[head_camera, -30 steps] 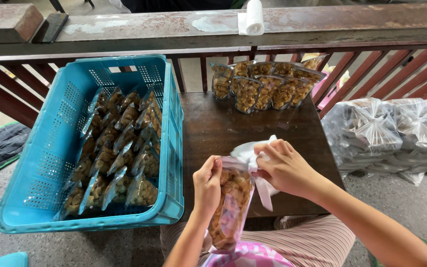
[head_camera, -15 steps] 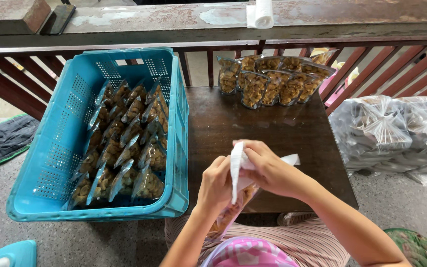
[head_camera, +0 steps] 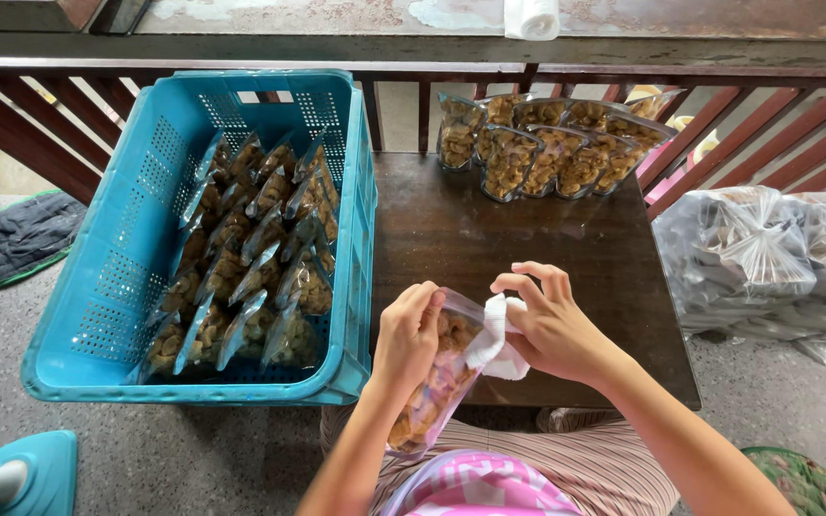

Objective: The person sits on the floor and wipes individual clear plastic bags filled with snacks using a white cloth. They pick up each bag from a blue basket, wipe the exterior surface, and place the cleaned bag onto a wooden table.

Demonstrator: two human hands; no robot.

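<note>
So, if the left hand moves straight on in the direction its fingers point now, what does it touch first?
The left hand points up and right across the clear snack bag, toward the right hand with its white cloth. It would likely meet the cloth first, though depth is unclear.

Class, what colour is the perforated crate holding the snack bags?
Turquoise blue crate, clearest in the head view.

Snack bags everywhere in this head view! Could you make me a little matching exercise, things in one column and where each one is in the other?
Things:
1. blue crate
2. row of filled bags
3. white cloth
4. clear bag of snacks

Places:
A. pinched in the left hand
B. far edge of the brown table, by the railing
C. left of the table, packed with bags
D. in the right hand, against the bag's top

Pairs: 1-C, 2-B, 3-D, 4-A
</note>
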